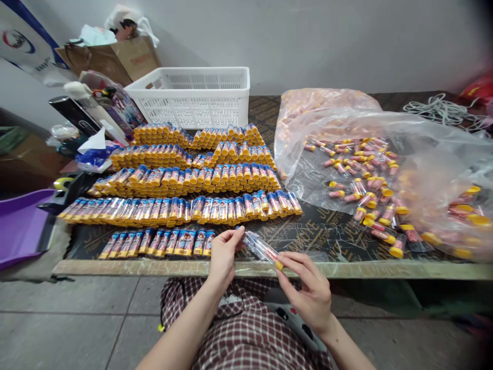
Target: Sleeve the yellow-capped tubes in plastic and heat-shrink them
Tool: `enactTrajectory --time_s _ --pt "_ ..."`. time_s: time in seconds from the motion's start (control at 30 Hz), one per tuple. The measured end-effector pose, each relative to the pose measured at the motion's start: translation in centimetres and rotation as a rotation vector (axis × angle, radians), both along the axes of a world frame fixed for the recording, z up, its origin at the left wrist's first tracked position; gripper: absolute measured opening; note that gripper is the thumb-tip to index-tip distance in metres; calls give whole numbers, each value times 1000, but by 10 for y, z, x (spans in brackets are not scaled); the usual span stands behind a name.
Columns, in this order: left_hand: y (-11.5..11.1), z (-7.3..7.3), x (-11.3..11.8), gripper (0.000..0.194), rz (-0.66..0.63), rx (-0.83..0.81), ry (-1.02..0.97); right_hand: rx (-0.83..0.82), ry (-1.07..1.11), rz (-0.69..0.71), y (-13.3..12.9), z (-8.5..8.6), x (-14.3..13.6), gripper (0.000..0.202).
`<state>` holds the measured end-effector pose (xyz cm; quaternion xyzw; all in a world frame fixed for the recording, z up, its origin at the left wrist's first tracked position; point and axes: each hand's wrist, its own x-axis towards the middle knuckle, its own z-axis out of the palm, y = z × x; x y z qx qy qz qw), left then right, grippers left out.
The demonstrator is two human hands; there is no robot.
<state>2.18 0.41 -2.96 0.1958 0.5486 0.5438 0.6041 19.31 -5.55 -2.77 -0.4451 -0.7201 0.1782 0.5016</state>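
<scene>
Over the table's front edge, my right hand [310, 290] grips a clear plastic tube [262, 247] by its yellow-capped end, between thumb and fingers. The tube lies slanted, its far end pointing up and left, with a red and white print inside. My left hand [225, 254] is closed in a pinch beside that far end. A bit of dark blue shows at its fingertips; I cannot tell whether it is a separate cap. Just left of this hand lies a short row of tubes [165, 242] with blue tops and yellow bottoms.
Several stacked rows of capped tubes [181, 210] fill the table's left half. Behind them stands a white plastic basket [200, 105]. At right, a clear plastic bag [327, 118] spills loose yellow-capped tubes [358, 169]. A purple dustpan [25, 226] and white cord [442, 110] are at the sides.
</scene>
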Motion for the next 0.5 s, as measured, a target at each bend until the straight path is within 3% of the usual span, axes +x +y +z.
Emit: enactTrajectory --time_s 0.23,0.37,0.5 --pt "-8 17 4 39 -194 -1 -168 -163 20 119 3 -6 1 47" --pt "-13 19 5 37 -377 -30 -163 -142 -46 118 9 -5 1 70" --pt "-19 18 6 30 -573 -61 -123 -188 -18 247 14 -3 -1 84"
